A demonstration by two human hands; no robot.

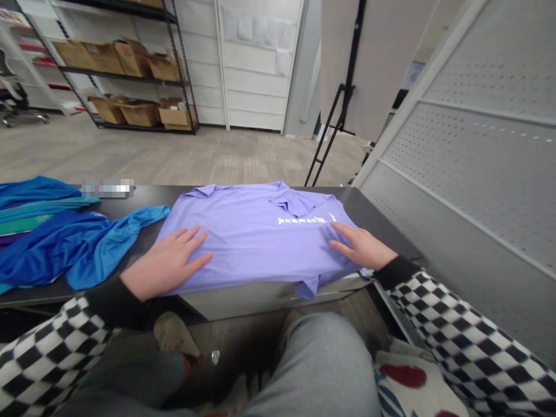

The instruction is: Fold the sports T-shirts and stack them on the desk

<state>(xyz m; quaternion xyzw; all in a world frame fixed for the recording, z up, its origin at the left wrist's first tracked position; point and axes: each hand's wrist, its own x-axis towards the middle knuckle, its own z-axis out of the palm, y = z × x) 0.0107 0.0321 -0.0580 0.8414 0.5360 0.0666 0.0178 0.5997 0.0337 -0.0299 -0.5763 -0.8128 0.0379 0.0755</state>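
A lavender short-sleeved shirt (247, 243) lies spread sideways across the dark table, its collar toward the right. White lettering (302, 220) runs over its chest. My left hand (171, 260) rests flat on the shirt's left part, fingers spread. On the right part, near the lettering, my right hand (362, 246) lies with its fingers stretched out on the cloth. One sleeve (309, 286) hangs over the table's near edge. Neither hand grips anything that I can see.
Blue and teal garments (78, 237) are heaped on the table's left side. A perforated grey panel (478, 133) stands close on the right. Beyond the table are a black shelf rack (125, 78) with cardboard boxes and a black stand (334, 127). My knee (321, 359) is below the near edge.
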